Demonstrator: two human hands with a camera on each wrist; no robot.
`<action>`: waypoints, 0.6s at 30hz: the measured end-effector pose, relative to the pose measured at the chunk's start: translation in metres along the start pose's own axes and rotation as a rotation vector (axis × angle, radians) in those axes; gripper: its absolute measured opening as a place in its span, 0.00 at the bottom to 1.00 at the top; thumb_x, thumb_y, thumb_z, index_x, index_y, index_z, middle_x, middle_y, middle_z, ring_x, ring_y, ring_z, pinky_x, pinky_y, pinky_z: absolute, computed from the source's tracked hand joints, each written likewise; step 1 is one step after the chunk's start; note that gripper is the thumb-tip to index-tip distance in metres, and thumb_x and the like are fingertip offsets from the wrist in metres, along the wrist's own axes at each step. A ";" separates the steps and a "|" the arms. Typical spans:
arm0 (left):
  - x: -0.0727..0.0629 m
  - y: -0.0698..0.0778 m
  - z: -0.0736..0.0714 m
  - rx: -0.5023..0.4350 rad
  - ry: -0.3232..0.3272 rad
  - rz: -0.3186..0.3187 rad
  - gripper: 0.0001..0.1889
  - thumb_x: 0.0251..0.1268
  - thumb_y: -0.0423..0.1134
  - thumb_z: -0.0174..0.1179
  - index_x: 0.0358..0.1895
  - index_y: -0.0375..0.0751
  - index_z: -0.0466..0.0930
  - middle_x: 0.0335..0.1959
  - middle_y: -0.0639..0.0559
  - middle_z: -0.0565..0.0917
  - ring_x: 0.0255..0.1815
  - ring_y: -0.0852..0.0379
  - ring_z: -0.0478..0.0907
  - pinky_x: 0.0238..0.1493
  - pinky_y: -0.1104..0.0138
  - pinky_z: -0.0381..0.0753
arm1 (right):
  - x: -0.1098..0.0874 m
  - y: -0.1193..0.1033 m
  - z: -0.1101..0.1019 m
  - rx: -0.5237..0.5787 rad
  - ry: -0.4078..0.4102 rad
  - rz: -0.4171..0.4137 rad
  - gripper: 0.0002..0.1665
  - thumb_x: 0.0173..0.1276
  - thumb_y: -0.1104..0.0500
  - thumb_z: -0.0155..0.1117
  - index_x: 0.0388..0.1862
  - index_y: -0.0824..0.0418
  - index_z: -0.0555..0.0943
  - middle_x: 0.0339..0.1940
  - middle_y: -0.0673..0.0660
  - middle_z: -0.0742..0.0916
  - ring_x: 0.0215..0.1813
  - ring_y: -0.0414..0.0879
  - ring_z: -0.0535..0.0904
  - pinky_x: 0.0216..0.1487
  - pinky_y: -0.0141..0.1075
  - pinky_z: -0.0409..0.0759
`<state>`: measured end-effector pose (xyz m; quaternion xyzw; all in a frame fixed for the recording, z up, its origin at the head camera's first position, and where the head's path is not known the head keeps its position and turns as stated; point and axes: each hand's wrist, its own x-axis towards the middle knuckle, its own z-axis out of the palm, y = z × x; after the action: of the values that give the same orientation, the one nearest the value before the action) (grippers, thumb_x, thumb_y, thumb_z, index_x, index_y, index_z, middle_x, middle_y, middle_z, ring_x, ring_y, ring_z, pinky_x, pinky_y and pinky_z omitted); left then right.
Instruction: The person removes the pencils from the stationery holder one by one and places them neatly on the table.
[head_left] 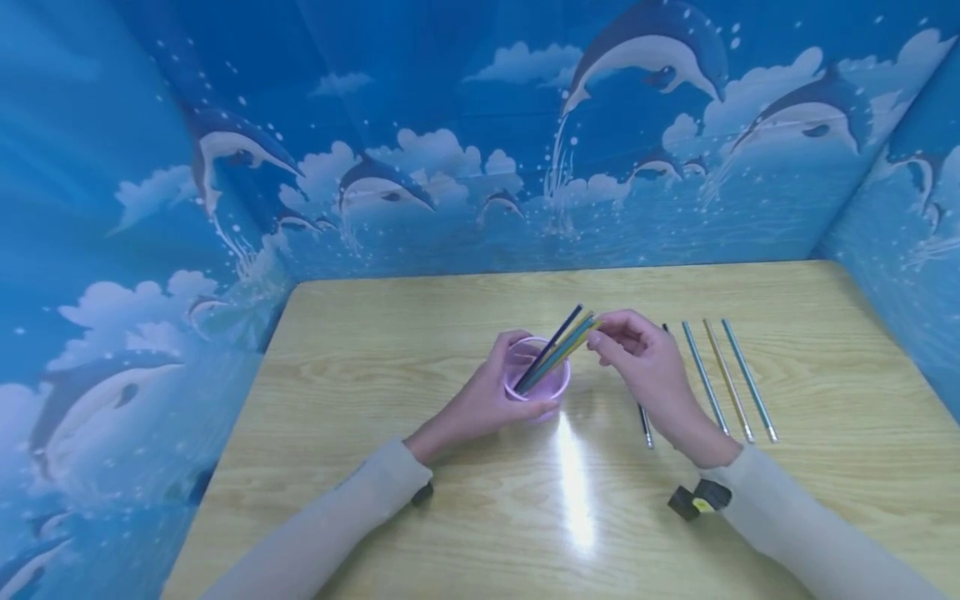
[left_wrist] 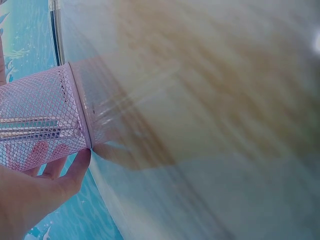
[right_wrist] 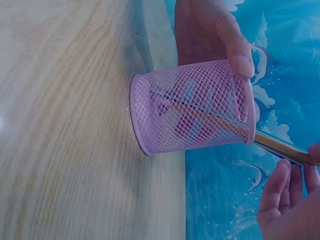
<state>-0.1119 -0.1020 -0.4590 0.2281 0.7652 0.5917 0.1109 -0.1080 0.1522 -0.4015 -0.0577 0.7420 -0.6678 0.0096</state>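
Observation:
A pink mesh pencil cup point(head_left: 537, 392) stands upright on the wooden table, its base at the tabletop in the right wrist view. My left hand point(head_left: 504, 387) grips it round the side, thumb near the rim. Several pencils point(right_wrist: 280, 145), dark, teal and yellow, lean in the cup with their upper ends over the rim to the right. Those upper ends lie at the fingertips of my right hand point(head_left: 651, 371), which pinches a yellow pencil point(head_left: 583, 335) between thumb and fingers. In the left wrist view, pencil ends show through the mesh point(left_wrist: 40, 110).
Right of my right hand, two teal pencils point(head_left: 705, 377) and a gold pencil point(head_left: 728, 379) lie side by side on the table point(head_left: 360, 350). A dark pencil point(head_left: 646, 427) lies partly hidden under that hand. Dolphin-printed blue sheeting point(head_left: 450, 167) walls the back and sides.

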 end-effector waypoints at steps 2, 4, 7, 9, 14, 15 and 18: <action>0.000 0.000 0.000 -0.003 -0.001 0.000 0.50 0.58 0.37 0.84 0.78 0.54 0.59 0.72 0.53 0.77 0.71 0.49 0.77 0.70 0.57 0.81 | -0.002 -0.001 -0.001 0.017 0.021 -0.010 0.16 0.81 0.60 0.71 0.59 0.69 0.82 0.50 0.59 0.90 0.46 0.45 0.87 0.50 0.33 0.89; 0.000 0.000 0.000 -0.003 0.000 -0.003 0.51 0.58 0.36 0.85 0.79 0.52 0.58 0.72 0.53 0.77 0.71 0.49 0.77 0.69 0.57 0.82 | -0.003 -0.003 -0.002 0.046 0.042 -0.031 0.16 0.81 0.61 0.70 0.59 0.69 0.81 0.51 0.57 0.89 0.48 0.45 0.87 0.51 0.33 0.89; 0.000 0.000 0.000 -0.003 0.001 -0.005 0.52 0.57 0.36 0.85 0.79 0.48 0.57 0.72 0.52 0.77 0.71 0.49 0.77 0.68 0.58 0.82 | -0.005 -0.005 -0.004 0.092 0.068 -0.072 0.13 0.81 0.64 0.68 0.58 0.70 0.81 0.52 0.57 0.88 0.50 0.46 0.87 0.50 0.31 0.88; 0.000 0.001 0.000 -0.003 0.003 -0.005 0.52 0.57 0.36 0.85 0.79 0.48 0.57 0.72 0.52 0.77 0.72 0.49 0.77 0.68 0.57 0.82 | -0.007 -0.006 -0.005 0.124 0.088 -0.091 0.12 0.81 0.66 0.67 0.58 0.70 0.81 0.52 0.58 0.88 0.50 0.47 0.88 0.50 0.31 0.88; 0.000 0.001 0.000 -0.003 0.006 -0.009 0.50 0.57 0.36 0.84 0.78 0.53 0.59 0.71 0.52 0.78 0.72 0.49 0.77 0.68 0.58 0.82 | -0.008 -0.013 -0.007 0.186 0.143 -0.140 0.11 0.79 0.69 0.67 0.56 0.71 0.81 0.48 0.59 0.89 0.48 0.47 0.87 0.50 0.31 0.89; 0.000 0.001 0.000 -0.004 0.007 -0.009 0.50 0.57 0.37 0.84 0.78 0.53 0.59 0.71 0.52 0.78 0.72 0.49 0.77 0.68 0.57 0.82 | -0.008 -0.015 -0.007 0.190 0.153 -0.152 0.10 0.79 0.69 0.66 0.55 0.71 0.81 0.48 0.59 0.88 0.47 0.47 0.87 0.49 0.31 0.89; 0.000 0.002 0.000 -0.006 0.009 -0.012 0.50 0.57 0.37 0.84 0.78 0.52 0.58 0.71 0.53 0.78 0.72 0.49 0.77 0.68 0.58 0.82 | -0.008 -0.020 -0.009 0.219 0.188 -0.192 0.09 0.78 0.72 0.65 0.54 0.71 0.81 0.47 0.61 0.88 0.46 0.48 0.87 0.50 0.32 0.89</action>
<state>-0.1112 -0.1017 -0.4571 0.2204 0.7654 0.5943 0.1115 -0.0996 0.1601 -0.3814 -0.0641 0.6535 -0.7450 -0.1175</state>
